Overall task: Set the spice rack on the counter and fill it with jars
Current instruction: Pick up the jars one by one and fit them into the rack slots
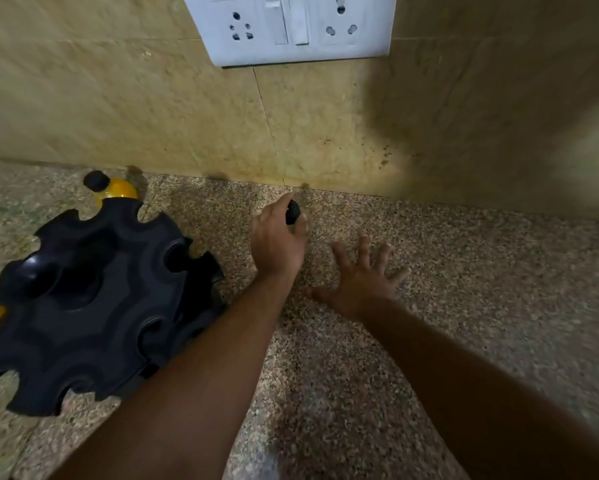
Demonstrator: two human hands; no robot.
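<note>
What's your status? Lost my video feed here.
Left hand closed on a black-capped jar; right hand open, empty. Spice rack on counter, top slots unfilled. Path clear.

Single head-worn wide-angle view, looking steeply down and forward at a granite counter (464, 289) close below, facing a tiled wall (118, 98) with a switch plate (291, 26) at top

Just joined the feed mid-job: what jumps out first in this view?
The big black spice rack dominates the left of the speckled counter, with a yellow jar with a black cap just behind it. At centre, the left hand closes around a small black cap, while the right hand is spread open over the counter. A white socket panel sits on the tiled wall above.
</note>
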